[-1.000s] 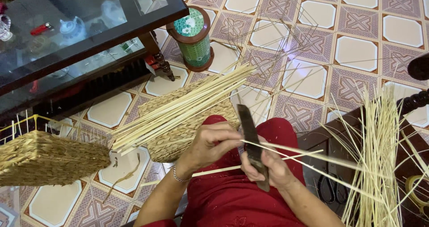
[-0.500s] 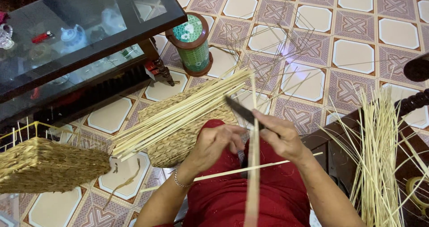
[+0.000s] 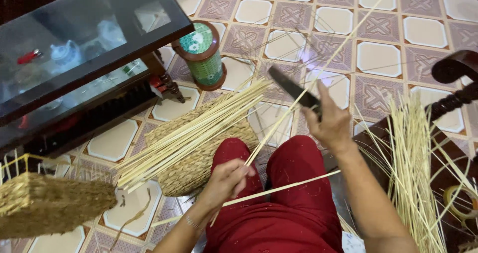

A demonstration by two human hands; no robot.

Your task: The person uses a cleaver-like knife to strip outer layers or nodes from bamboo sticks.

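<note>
Since the frame half a second earlier, the right hand (image 3: 331, 126) is lifting away toward 1 o'clock, its fingers clamped on the handle of 1 dark knife (image 3: 294, 89) whose blade is now pointing toward 10 o'clock above the tiled floor (image 3: 378, 59). The left hand (image 3: 226, 181) is staying low over the red-trousered lap (image 3: 284, 208), fingers pinched together on 1 pale reed strip (image 3: 298, 101) that is running up toward 1 o'clock, passing just beside the blade. A 2nd strip (image 3: 284, 187) is lying across the lap. At 9 o'clock, 1 bundle of reeds (image 3: 194, 133) is resting on 1 woven basket (image 3: 199, 168); 1 more woven piece (image 3: 50, 208) is sitting at 8 o'clock, and 1 green spool (image 3: 201, 54) is standing at 11 o'clock.
</note>
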